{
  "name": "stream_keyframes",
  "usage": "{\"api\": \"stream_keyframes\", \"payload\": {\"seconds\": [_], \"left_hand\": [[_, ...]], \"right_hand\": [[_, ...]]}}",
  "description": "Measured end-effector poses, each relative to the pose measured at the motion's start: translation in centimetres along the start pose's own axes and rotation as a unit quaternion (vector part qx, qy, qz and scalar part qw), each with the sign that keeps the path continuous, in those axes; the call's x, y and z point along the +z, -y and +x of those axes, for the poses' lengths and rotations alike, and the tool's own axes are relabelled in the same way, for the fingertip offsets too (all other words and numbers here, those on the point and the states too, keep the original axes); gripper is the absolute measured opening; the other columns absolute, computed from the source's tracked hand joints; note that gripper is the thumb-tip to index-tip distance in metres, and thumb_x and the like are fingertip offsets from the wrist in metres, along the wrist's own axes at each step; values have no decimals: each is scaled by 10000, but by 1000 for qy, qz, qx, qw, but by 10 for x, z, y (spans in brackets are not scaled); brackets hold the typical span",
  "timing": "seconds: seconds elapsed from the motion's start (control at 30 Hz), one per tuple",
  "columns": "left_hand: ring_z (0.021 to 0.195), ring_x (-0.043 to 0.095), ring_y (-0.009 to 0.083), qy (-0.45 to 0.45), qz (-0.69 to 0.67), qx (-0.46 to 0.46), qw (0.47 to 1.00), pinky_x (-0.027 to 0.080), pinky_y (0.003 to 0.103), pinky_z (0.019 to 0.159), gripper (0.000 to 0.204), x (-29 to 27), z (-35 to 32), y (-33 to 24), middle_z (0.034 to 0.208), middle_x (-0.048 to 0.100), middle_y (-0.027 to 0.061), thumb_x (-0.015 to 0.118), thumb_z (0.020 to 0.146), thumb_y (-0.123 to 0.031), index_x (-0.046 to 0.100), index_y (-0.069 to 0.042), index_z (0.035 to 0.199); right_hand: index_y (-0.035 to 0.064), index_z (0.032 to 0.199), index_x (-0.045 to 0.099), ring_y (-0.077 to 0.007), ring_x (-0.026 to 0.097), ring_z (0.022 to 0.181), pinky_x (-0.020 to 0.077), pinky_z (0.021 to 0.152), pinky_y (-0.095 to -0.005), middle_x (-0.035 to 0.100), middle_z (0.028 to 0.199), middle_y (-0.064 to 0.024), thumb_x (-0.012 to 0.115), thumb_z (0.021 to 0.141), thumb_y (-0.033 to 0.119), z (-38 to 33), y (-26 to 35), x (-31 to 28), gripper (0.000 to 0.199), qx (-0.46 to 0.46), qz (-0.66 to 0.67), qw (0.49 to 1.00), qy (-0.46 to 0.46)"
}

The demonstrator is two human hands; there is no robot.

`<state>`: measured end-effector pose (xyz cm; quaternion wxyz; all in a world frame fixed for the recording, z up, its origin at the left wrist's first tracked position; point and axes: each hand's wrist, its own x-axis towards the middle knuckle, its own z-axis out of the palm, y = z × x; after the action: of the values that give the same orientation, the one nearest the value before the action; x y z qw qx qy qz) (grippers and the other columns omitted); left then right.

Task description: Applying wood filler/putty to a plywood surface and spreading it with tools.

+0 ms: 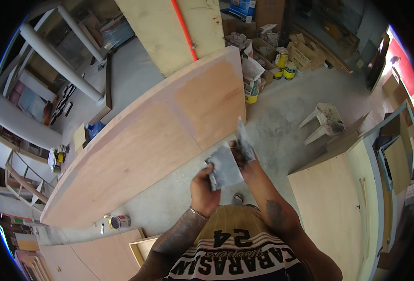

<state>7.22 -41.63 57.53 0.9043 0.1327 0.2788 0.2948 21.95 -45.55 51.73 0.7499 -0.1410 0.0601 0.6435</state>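
Left hand (203, 189) grips a putty-smeared scraper blade (225, 169) while right hand (242, 157) fingers pinch a second scraper (242, 133) against it, held in the air off the plywood panel's (141, 145) near edge; filler could drop on floor if blades slip.

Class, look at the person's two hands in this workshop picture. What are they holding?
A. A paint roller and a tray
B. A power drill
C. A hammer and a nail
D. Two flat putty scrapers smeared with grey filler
D: the left hand holds a broad flat scraper coated in grey filler, and the right hand holds a second scraper against it, above the concrete floor.
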Motion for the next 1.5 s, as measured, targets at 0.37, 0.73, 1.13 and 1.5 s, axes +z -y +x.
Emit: {"api": "stream_keyframes", "payload": {"seconds": [0.37, 0.73, 1.13, 1.5], "left_hand": [[1023, 609, 223, -95, -41, 164, 981, 448, 369, 949, 245, -35, 20, -52, 1069, 649, 83, 519, 897, -121, 580, -11, 1107], [928, 591, 148, -106, 117, 233, 960, 459, 303, 864, 174, -20, 4, -3, 987, 628, 44, 586, 892, -116, 573, -14, 1033], [1009, 599, 188, -109, 7, 254, 961, 448, 355, 915, 242, -33, 34, -41, 1066, 644, 55, 533, 914, -163, 589, -38, 1114], [1033, 589, 170, -88, -22, 198, 976, 427, 336, 957, 237, -12, 36, -32, 1091, 635, 33, 516, 923, -157, 577, -39, 1120]], "right_hand": [[30, 1108, 589, -107, 539, 866, 440, 795, -256, 601, 1005, -26, 605, 934, 384, -28, -28, -13, 396, -128, -301, 895, -305], [29, 1138, 546, -97, 522, 937, 428, 842, -267, 592, 1027, -37, 506, 1002, 318, -35, -26, 48, 322, -433, -452, 754, -199], [9, 1002, 613, -53, 464, 621, 398, 550, -244, 536, 747, 53, 528, 994, 277, -45, -12, 25, 282, -403, -425, 791, -175], [-35, 1083, 622, -92, 537, 805, 441, 718, -260, 608, 838, -21, 509, 973, 209, -69, -42, 8, 291, -379, -555, 729, -126]]}}
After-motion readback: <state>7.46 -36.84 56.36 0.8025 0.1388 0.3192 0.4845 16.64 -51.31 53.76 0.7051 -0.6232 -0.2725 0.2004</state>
